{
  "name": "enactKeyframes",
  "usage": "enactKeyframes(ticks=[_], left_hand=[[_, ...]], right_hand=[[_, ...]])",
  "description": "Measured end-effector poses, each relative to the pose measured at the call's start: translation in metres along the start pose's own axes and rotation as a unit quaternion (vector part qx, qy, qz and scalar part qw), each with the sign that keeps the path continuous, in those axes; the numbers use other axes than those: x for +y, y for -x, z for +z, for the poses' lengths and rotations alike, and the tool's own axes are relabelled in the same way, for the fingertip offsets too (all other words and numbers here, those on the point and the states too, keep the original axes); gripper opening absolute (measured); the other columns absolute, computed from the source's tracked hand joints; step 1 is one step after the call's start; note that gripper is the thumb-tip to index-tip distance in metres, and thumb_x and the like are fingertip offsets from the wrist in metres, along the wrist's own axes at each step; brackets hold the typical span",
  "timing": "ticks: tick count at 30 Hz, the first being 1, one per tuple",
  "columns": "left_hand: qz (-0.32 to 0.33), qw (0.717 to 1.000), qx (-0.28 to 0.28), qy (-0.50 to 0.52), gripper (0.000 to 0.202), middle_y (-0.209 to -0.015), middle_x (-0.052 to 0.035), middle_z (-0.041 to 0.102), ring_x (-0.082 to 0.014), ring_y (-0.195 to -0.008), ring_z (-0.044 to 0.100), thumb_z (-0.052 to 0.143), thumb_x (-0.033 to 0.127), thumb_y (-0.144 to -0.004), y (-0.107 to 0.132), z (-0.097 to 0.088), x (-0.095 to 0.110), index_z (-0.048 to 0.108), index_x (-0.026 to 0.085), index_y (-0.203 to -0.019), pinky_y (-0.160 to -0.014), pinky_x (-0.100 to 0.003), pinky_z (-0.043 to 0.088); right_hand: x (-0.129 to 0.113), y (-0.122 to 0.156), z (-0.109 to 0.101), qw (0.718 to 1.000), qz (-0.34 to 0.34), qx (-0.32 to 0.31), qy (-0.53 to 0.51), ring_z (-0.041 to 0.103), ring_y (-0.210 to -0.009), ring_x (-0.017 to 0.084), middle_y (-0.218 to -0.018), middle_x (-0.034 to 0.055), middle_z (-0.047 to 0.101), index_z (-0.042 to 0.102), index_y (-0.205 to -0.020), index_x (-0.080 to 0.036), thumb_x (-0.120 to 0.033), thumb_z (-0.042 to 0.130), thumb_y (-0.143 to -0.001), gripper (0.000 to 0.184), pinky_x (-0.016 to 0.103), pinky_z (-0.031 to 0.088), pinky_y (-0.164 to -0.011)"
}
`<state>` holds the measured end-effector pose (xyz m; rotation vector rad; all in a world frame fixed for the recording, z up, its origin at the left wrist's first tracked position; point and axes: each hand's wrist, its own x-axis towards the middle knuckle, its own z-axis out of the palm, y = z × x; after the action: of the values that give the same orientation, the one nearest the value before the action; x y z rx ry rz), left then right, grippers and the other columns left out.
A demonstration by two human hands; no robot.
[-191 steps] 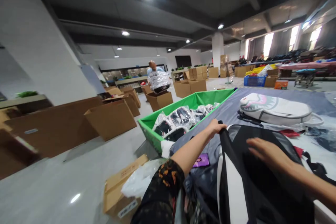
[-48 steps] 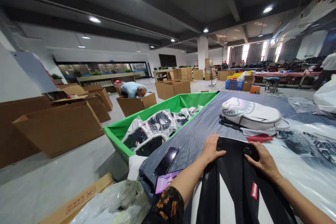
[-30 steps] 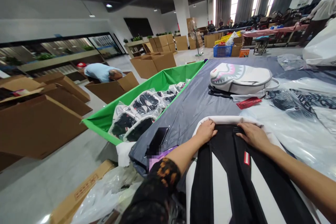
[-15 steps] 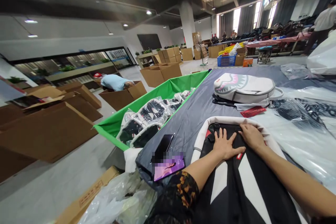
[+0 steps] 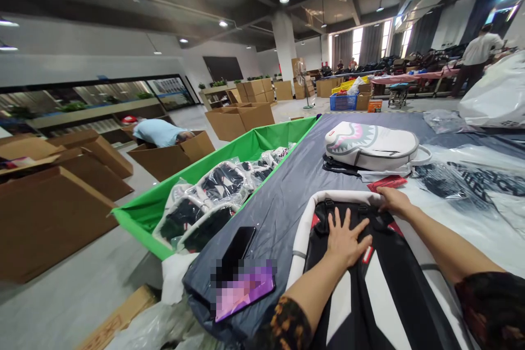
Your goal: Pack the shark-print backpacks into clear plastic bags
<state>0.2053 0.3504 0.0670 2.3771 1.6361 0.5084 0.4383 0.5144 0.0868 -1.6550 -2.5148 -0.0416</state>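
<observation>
Fingers spread, the left hand (image 5: 343, 239) presses flat on the black-and-white fabric backpack (image 5: 369, 279) lying on the grey-covered table (image 5: 287, 191), pinning it while the right hand (image 5: 392, 200) curls its fingers over the backpack's top edge.

No legible text is found. Large dark letters are seen on the clear plastic bag (image 5: 471, 180) on the grey-covered bench (image 5: 287, 191), but they cannot be read; the phone screen is blurred.

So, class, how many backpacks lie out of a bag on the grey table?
2: a black-and-white backpack under both hands, and a white shark-mouth backpack beyond it. Others may be hidden.
</observation>
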Motion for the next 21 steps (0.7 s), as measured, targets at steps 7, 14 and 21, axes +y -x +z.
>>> enactKeyframes(ticks=[7, 14, 21], left_hand=[[-0.034, 0.999, 0.013, -0.033, 0.061, -0.165, -0.0044, 0.037, -0.0424, -0.155, 0.02, 0.036, 0.068, -0.099, -0.015, 0.004, 0.0, 0.043, 0.041, -0.153, -0.121, -0.07, 0.019], [-0.009, 1.0, -0.023, -0.016, 0.058, -0.164, -0.011, 0.038, -0.0382, -0.156, 0.02, 0.033, 0.05, -0.105, -0.013, -0.018, 0.006, 0.041, 0.024, -0.156, -0.123, -0.065, 0.018], [0.274, 0.948, -0.16, 0.036, 0.031, -0.118, -0.0007, 0.073, -0.0209, -0.113, 0.062, 0.05, 0.05, -0.101, 0.083, -0.065, 0.021, 0.071, 0.031, -0.112, -0.103, -0.035, 0.047]], right_hand=[[-0.081, 0.12, -0.007, 0.997, -0.053, 0.048, 0.008, 0.053, -0.135, 0.032, -0.142, 0.0167, 0.06, 0.06, -0.134, -0.02, -0.023, 0.056, -0.092, 0.042, 0.056, 0.043, -0.111], [-0.171, 0.233, -0.001, 0.974, -0.192, 0.115, 0.036, 0.055, -0.132, 0.033, -0.142, 0.0225, 0.059, 0.059, -0.138, -0.01, -0.039, 0.044, -0.101, 0.05, 0.052, 0.044, -0.109], [-0.17, 0.215, 0.03, 0.972, -0.199, 0.121, 0.044, 0.054, -0.132, 0.035, -0.138, 0.0248, 0.061, 0.064, -0.132, -0.005, -0.024, 0.049, -0.091, 0.048, 0.049, 0.048, -0.1]])
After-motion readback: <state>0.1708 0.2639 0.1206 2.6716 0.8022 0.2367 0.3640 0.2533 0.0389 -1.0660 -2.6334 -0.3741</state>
